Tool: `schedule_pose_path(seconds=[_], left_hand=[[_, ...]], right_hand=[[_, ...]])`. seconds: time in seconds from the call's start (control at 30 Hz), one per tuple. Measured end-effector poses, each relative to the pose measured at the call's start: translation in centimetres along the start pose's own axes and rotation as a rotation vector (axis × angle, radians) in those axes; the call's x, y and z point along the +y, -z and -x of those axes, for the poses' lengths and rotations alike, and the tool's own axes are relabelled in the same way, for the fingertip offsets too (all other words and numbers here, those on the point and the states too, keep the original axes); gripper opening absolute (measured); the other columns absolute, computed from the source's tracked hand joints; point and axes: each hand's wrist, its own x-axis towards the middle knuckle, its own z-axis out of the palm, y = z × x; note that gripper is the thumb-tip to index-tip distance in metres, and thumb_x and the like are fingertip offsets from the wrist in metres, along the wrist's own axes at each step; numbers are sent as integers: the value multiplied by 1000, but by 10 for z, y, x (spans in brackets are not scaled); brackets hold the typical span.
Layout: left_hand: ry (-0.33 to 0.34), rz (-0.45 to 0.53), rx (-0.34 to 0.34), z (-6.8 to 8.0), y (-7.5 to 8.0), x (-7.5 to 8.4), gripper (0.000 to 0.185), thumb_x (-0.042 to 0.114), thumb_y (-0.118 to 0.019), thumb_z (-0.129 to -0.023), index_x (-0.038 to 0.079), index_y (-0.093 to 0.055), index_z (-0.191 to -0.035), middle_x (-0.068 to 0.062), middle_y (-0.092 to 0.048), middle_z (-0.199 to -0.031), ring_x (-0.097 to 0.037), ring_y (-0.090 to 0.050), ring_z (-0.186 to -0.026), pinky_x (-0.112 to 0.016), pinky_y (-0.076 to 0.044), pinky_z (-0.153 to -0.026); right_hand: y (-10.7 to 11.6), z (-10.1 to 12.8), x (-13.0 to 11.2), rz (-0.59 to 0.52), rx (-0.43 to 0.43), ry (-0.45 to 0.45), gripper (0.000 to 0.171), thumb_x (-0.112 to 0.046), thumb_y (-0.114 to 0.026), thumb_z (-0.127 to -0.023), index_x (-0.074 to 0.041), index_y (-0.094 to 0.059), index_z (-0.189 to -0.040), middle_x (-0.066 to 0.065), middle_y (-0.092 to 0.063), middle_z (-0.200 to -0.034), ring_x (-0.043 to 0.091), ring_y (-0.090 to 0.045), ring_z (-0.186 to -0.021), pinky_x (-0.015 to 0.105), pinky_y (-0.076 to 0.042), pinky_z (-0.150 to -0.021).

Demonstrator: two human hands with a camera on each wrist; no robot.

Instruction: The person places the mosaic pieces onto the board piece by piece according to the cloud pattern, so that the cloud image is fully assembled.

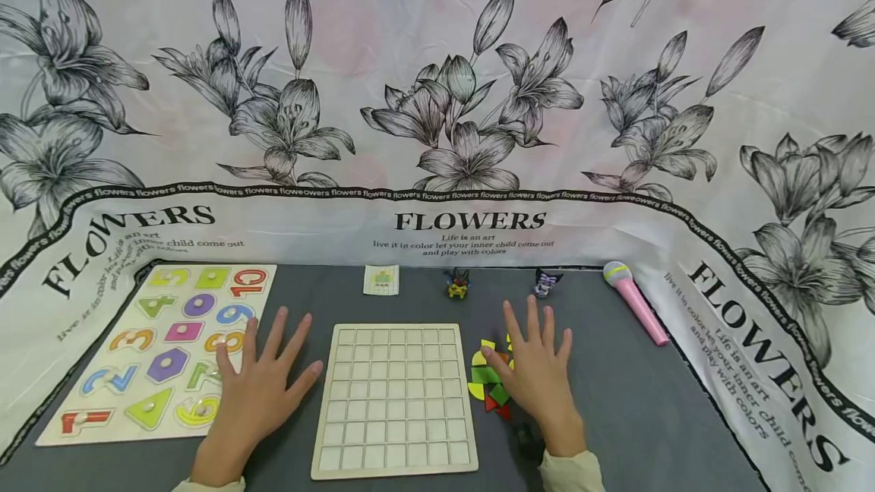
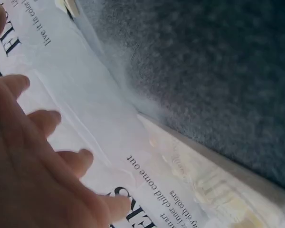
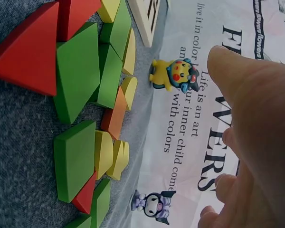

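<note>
My left hand (image 1: 263, 397), fingers spread, is over the right edge of a number and shape puzzle board (image 1: 123, 431) and the grey cloth beside it. My right hand (image 1: 540, 374), also spread, is over a heap of coloured wooden blocks, hiding some of them. Green blocks (image 3: 76, 71), a red block (image 3: 31, 50), an orange block (image 3: 115, 114) and yellow blocks (image 3: 103, 152) show in the right wrist view. Between the hands lies a pale wooden grid board (image 1: 393, 401) with square cells. Neither hand holds anything.
Along the back stand a small square card (image 1: 380, 280), a yellow figurine (image 1: 457, 284) and a purple figurine (image 1: 547, 283). A pink toy microphone (image 1: 639, 306) lies at right. Some dark object (image 1: 526, 440) is by the right wrist. Flower-printed cloth (image 1: 472, 249) borders the grey surface.
</note>
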Motion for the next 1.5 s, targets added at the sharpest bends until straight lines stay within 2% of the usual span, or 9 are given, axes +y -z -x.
schedule_pose_path(seconds=[0.17,0.27,0.4,0.5,0.77,1.0,1.23,1.37,1.5], left_hand=[[-39,60,-97,-4,9,5,80,53,-70,-101,21,-38,-168,-21,-25,-173,-62,-14,-155,-90,-5,-108],[-90,96,-133,-7,15,7,83,51,-75,-99,21,-40,-167,-19,-27,-173,-61,-16,-155,-89,-6,-109],[-151,154,-175,-10,19,11,86,51,-81,-92,20,-46,-165,-15,-31,-173,-59,-18,-155,-88,-7,-109],[-158,200,-216,-9,17,12,85,50,-86,-88,19,-52,-160,-11,-34,-172,-59,-20,-155,-88,-7,-109],[-88,299,-368,4,-3,14,69,49,-86,-88,23,-62,-148,-4,-39,-171,-58,-20,-156,-88,-1,-110],[-54,319,-449,3,1,13,91,43,-87,-88,18,-45,-165,5,-66,-143,-56,-21,-156,-87,0,-111],[-51,341,-470,-3,2,12,96,35,-92,-85,15,-44,-165,7,-67,-136,-58,-17,-156,-88,-1,-110],[-9,351,-493,-1,2,10,96,33,-92,-85,16,-42,-166,9,-66,-134,-58,-14,-156,-88,2,-109],[31,344,-492,2,1,9,97,31,-92,-83,16,-43,-165,8,-66,-134,-59,-14,-156,-89,1,-108]], right_hand=[[4,-5,2,-16,0,-23,88,-47,-73,-101,-8,-33,-169,30,-11,-174,57,-5,-158,84,-4,-115],[10,-10,4,-32,3,-34,89,-49,-72,-102,-8,-31,-170,29,-8,-175,57,-2,-159,84,-2,-115],[17,-15,6,-57,2,-52,88,-49,-69,-103,-9,-28,-171,29,-5,-175,56,2,-159,83,1,-116],[21,-15,8,-64,-18,-63,87,-48,-68,-105,-9,-26,-171,28,-2,-175,55,4,-159,83,3,-116],[26,-4,15,-25,-35,-64,86,-43,-71,-104,-7,-29,-170,32,-7,-174,59,-3,-157,84,-3,-115],[19,2,15,-44,-53,-82,87,-45,-70,-104,-8,-28,-170,32,-8,-173,60,-5,-157,85,-4,-114],[17,5,14,-84,-71,-106,87,-44,-70,-104,-8,-27,-171,31,-5,-174,58,-1,-158,83,-2,-116],[17,4,14,-130,-72,-99,86,-43,-69,-105,-8,-26,-171,30,-3,-175,57,1,-159,81,0,-117],[22,2,13,-240,-50,-60,82,-37,-69,-106,-4,-29,-169,31,-7,-174,57,-1,-158,81,-1,-118]])
